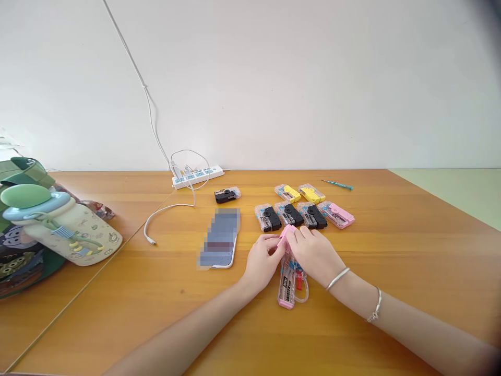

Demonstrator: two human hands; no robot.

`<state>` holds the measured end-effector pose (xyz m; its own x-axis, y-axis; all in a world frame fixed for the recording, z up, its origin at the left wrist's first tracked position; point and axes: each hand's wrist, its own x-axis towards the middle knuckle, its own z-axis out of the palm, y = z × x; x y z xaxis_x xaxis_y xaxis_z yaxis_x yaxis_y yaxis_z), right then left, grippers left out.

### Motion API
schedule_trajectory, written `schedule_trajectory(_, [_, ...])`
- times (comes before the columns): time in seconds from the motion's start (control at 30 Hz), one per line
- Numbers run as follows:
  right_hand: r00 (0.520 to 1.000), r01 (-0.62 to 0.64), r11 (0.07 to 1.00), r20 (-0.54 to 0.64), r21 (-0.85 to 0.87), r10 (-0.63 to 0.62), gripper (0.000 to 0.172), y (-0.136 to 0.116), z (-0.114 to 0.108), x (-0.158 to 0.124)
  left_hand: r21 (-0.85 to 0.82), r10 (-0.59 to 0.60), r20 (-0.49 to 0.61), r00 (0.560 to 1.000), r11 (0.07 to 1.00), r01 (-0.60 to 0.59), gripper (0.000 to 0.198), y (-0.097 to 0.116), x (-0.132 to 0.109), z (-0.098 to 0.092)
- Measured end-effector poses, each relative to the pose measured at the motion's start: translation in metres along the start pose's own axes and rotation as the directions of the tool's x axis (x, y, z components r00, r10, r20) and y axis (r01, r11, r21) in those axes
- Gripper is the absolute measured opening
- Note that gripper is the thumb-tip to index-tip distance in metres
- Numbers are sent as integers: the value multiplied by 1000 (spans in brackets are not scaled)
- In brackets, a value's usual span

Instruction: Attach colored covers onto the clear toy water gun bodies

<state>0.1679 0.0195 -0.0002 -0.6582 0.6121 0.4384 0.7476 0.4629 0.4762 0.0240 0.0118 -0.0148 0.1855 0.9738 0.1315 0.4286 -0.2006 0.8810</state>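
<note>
Between my hands is a pink and clear toy water gun, unfolded, with "MINI WATER GUN" lettering on its clear part. A red trigger and a clear loop show at its lower right. My left hand pinches the pink upper end from the left. My right hand closes over the same pink end from the right, its fingers curled and partly hiding it. Just beyond lie folded water guns: several with black parts, a pink one and two with yellow parts.
A phone lies left of my hands. Farther back are another black water gun, a white power strip with a loose cable, and a teal screwdriver. A bottle leans at the left.
</note>
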Motion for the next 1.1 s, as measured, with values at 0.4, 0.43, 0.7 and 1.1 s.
schedule_trajectory(0.4, [979,-203,879,104,432,175,20,37,8,-18,-87,8,-18,1000,996,-10,33,2,0,0])
schedule_trajectory(0.43, [974,-223,864,131,450,183,20,39,13,-22,-88,19,-13,1000,996,-20,32,3,0,0])
schedule_trajectory(0.7, [956,-293,758,185,583,227,19,43,22,-32,-21,98,69,993,995,-97,27,6,-2,-2])
schedule_trajectory(1.1, [966,-1,602,-155,799,208,30,26,4,-26,3,171,49,984,985,-171,27,3,-1,0])
